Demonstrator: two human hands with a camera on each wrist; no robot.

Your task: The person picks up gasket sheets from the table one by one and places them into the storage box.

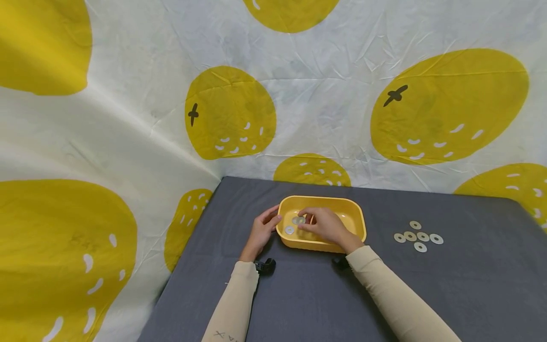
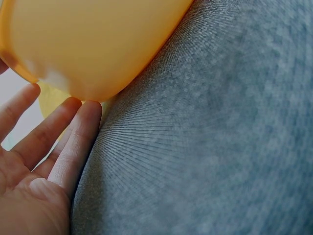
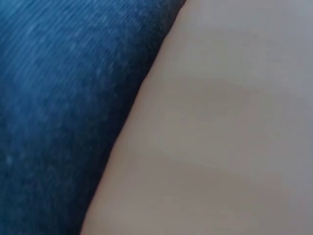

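A shallow yellow plastic tub [image 1: 354, 216] with rounded corners sits upright at mid-tabletop. One silvery flat washer [image 1: 289, 230] lies inside at its left end; another washer [image 1: 298, 220] sits just beyond it.

Long beige sleeves [image 1: 397, 299] to the wrists, small black wrist cameras [image 1: 266, 266] — bare hands

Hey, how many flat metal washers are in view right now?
7. Five flat metal washers lie clustered on the grey table; one lies in the yellow plastic tub; the right hand pinches another. It may hide more.
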